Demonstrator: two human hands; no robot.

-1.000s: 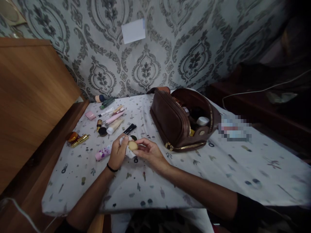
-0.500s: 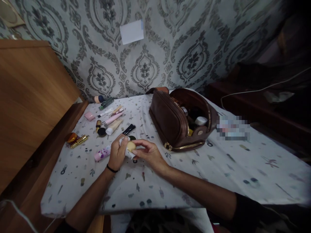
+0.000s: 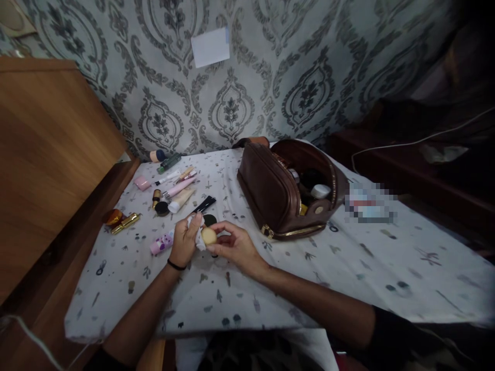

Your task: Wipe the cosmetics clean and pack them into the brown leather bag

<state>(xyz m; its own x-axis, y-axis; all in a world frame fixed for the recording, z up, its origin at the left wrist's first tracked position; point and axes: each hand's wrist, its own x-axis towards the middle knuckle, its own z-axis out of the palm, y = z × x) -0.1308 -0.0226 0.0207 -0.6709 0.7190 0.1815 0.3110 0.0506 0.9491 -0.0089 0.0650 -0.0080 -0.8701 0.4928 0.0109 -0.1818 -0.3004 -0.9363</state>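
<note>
My left hand [image 3: 184, 239] is closed on a crumpled white wipe [image 3: 200, 238]. In my right hand [image 3: 235, 247], thumb and fingers pinch a small round pale-yellow item [image 3: 209, 236], whose exact kind I cannot make out; the wipe touches its left side. Just behind the hands lies a dark round lid or jar [image 3: 210, 220], partly covered by them. A black tube [image 3: 204, 204] rests beyond it. Left of my left hand is a pink tube with purple spots [image 3: 161, 242], its right end hidden by the hand.
An open brown leather bag [image 3: 270, 190] with items inside stands right of centre. Several cosmetics lie at the left, among them a gold tube [image 3: 126, 223], an amber jar [image 3: 113, 218], a cream tube [image 3: 182, 200] and a pink case [image 3: 142, 183]. A wooden cabinet [image 3: 58, 154] borders the left.
My left hand and the wipe have shifted slightly left, showing more of the round yellow item. More of the dark round piece behind shows too. My right hand keeps its pinch.
</note>
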